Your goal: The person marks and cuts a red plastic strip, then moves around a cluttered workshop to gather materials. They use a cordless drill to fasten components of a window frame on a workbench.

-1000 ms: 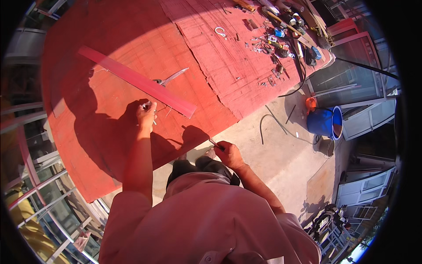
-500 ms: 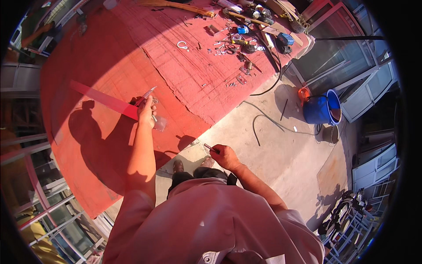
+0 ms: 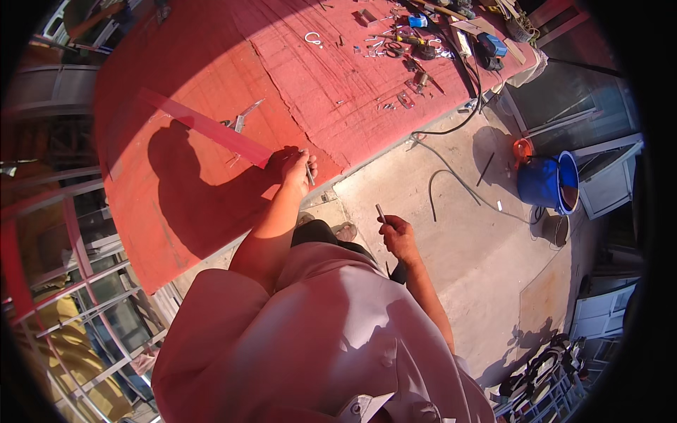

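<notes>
My left hand (image 3: 299,169) is just above the near edge of the red-covered table (image 3: 176,225), fingers closed on a thin metal rod (image 3: 310,175) that sticks out below them. My right hand (image 3: 399,237) is in front of my body, off the table's edge, gripping a short metal rod (image 3: 380,213) whose end points up past the thumb. A pointed metal tool with a blade (image 3: 243,116), its exact kind unclear, rests on the cover beyond the left hand. Beside it lies a long flat red strip (image 3: 211,134), its near end close to my left hand.
Scissors (image 3: 393,48), small hardware and a blue-and-black power tool (image 3: 491,48) crowd the table's far right. On the floor to the right stand a blue bucket (image 3: 539,183) and an orange container (image 3: 522,149). A grey hose (image 3: 455,176) curves across the concrete.
My left hand has come away from the pointed tool, back toward the table's near edge; the tool now lies on the cover. My right hand still holds its rod, now more upright. The view has shifted.
</notes>
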`<move>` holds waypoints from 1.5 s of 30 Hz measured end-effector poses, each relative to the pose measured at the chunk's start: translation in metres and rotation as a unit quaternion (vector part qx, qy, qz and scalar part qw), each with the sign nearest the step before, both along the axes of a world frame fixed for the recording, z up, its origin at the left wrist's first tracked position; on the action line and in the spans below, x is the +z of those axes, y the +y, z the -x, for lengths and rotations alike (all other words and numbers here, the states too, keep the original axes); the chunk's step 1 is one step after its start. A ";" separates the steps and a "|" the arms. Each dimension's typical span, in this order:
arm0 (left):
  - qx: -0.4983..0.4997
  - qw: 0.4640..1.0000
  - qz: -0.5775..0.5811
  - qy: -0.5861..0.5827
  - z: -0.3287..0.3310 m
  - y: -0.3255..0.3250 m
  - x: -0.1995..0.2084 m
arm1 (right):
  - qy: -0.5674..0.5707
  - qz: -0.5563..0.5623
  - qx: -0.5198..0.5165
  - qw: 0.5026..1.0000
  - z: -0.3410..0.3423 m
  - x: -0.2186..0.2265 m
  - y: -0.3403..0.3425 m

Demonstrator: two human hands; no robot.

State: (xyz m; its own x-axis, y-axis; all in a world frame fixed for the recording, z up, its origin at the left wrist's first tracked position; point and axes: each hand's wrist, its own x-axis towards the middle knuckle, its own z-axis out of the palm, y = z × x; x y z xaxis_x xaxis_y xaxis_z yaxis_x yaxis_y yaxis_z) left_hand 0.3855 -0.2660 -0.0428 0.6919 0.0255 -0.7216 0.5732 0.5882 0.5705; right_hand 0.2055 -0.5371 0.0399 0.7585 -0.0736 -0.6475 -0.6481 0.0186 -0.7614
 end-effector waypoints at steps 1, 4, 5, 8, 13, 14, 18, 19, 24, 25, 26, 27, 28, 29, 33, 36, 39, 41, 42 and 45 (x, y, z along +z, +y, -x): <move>-0.006 1.000 -0.007 0.018 0.006 -0.006 0.001 | 0.004 -0.022 -0.027 0.999 0.005 -0.004 -0.001; -0.011 0.999 -0.018 0.047 0.011 -0.021 0.003 | 0.021 -0.011 -0.042 0.999 0.009 -0.002 -0.003; -0.014 0.999 -0.040 0.034 0.011 -0.023 0.002 | 0.029 -0.002 -0.035 0.999 0.009 -0.003 -0.004; -0.051 0.986 -0.159 -0.006 -0.003 -0.011 0.013 | 0.047 0.020 -0.018 0.999 0.004 -0.008 -0.007; -0.089 0.751 -0.647 -0.097 -0.073 0.072 0.009 | 0.078 0.044 -0.007 0.996 -0.014 0.002 -0.013; -0.095 0.719 -0.683 -0.084 -0.083 0.093 0.016 | 0.086 0.047 -0.004 0.995 -0.022 0.003 -0.013; -0.236 0.626 -0.743 0.004 -0.121 0.135 0.035 | 0.091 0.062 0.005 0.994 -0.048 0.001 -0.011; -0.245 0.602 -0.760 0.000 -0.127 0.144 0.027 | 0.095 0.056 0.011 0.994 -0.057 0.002 -0.008; -0.266 0.567 -0.779 -0.029 -0.142 0.162 0.007 | 0.072 0.090 0.068 0.991 -0.093 -0.003 0.006; -0.266 0.569 -0.777 -0.045 -0.143 0.163 0.007 | 0.068 0.097 0.074 0.990 -0.100 -0.002 0.010; -0.265 0.572 -0.774 -0.060 -0.142 0.163 0.007 | 0.065 0.104 0.080 0.989 -0.107 0.000 0.014; -0.265 0.574 -0.771 -0.075 -0.140 0.163 0.006 | 0.061 0.111 0.086 0.988 -0.112 0.001 0.017; -0.247 0.698 -0.662 -0.120 -0.141 0.162 0.005 | 0.059 0.110 0.088 0.988 -0.117 0.000 0.019; -0.222 0.801 -0.532 -0.160 -0.140 0.161 0.003 | 0.057 0.110 0.090 0.988 -0.121 -0.001 0.021; -0.114 0.970 0.092 -0.195 -0.131 0.114 0.087 | 0.060 0.129 0.111 0.983 -0.135 0.001 0.025; -0.150 0.889 0.322 -0.289 -0.136 0.097 0.095 | 0.053 0.124 0.118 0.984 -0.145 0.003 0.029; -0.175 0.870 0.359 -0.288 -0.146 0.081 0.102 | 0.055 0.127 0.120 0.983 -0.157 0.011 0.032; -0.192 0.862 0.369 -0.290 -0.154 0.074 0.110 | 0.052 0.123 0.111 0.985 -0.161 0.013 0.034; -0.197 0.862 0.367 -0.288 -0.157 0.072 0.111 | 0.051 0.121 0.107 0.986 -0.164 0.014 0.034; -0.215 0.864 0.358 -0.280 -0.165 0.071 0.113 | 0.051 0.129 0.107 0.985 -0.168 0.012 0.032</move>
